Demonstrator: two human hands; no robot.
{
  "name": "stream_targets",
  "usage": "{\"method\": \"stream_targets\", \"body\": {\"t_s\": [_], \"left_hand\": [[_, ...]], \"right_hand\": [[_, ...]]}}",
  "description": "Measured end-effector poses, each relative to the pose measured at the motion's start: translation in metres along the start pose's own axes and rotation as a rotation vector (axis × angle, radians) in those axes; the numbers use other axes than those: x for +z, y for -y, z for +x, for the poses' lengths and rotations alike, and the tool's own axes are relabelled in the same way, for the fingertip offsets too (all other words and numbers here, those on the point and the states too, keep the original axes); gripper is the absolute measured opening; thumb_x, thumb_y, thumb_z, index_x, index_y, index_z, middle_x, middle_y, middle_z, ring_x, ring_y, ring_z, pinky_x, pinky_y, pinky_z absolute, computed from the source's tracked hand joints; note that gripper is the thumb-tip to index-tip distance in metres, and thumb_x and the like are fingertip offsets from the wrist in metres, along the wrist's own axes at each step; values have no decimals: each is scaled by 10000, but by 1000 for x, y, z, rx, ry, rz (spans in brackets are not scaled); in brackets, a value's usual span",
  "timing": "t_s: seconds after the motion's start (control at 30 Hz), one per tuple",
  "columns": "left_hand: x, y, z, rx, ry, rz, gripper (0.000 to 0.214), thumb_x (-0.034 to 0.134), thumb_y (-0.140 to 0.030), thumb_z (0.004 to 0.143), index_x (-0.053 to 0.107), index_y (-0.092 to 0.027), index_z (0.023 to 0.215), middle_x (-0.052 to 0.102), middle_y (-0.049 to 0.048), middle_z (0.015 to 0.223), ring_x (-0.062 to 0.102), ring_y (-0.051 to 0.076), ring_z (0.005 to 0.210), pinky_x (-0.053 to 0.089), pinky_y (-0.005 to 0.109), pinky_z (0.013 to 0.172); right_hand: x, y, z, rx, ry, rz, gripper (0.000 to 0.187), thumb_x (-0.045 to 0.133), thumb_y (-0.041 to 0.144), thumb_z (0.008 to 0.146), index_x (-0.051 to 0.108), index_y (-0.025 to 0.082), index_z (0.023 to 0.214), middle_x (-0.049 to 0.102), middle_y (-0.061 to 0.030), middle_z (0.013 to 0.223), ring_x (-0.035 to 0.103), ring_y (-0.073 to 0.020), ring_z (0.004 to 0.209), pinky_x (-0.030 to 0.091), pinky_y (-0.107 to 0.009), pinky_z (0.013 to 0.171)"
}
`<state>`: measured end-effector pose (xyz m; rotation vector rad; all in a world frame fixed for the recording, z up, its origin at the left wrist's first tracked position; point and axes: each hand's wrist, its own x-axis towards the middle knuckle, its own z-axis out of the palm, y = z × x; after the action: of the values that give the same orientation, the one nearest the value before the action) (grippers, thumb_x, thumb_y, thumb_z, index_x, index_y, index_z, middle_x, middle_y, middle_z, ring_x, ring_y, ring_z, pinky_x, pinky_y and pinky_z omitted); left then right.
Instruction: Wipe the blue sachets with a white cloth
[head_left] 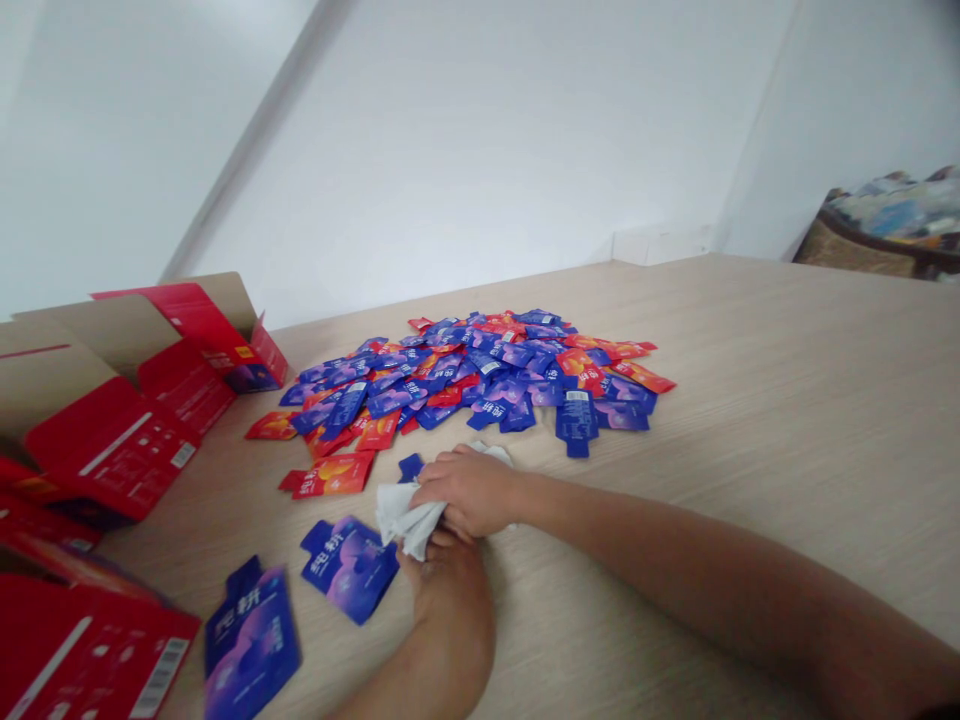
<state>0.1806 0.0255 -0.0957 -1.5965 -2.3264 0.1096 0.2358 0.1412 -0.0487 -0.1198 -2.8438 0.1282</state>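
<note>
My right hand (471, 490) and my left hand (442, 580) meet over the wooden table (787, 420), both closed around a crumpled white tissue (401, 518). The right hand lies on top, the left comes up from below. Just left of them lies a blue sachet (351, 565), and another blue sachet (251, 640) sits nearer the table's front edge. Beyond the hands spreads a heap of blue and red sachets (480, 375).
Flattened and half-folded red cardboard boxes (112, 440) crowd the left side, with another red box (82, 650) at the lower left. A basket of mixed items (885, 235) stands at the far right. White walls rise behind the table.
</note>
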Motion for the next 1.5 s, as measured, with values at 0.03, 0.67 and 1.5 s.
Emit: {"method": "stream_targets", "body": {"t_s": [0.03,0.67,1.5], "left_hand": [[0,-1,0,2,-19,46,419,312,41,735,618,44,1020,675,259,830,660,303,747,460,457,723],[8,1,0,61,-118,259,395,310,26,752,641,-9,964,688,198,738,653,242,633,465,385,635],[8,2,-3,82,-197,426,372,332,-4,776,624,-36,1005,690,273,876,680,311,760,457,402,669]], "right_hand": [[1,0,1,-1,15,8,326,514,257,797,589,253,1114,599,-36,1087,498,-211,961,355,-369,805],[0,-3,1,6,14,-16,345,510,250,804,577,247,1142,584,-57,1122,492,-224,977,360,-381,819],[7,-12,3,147,5,-46,316,497,200,788,592,237,1087,608,-56,1056,503,-229,960,368,-385,809]]}}
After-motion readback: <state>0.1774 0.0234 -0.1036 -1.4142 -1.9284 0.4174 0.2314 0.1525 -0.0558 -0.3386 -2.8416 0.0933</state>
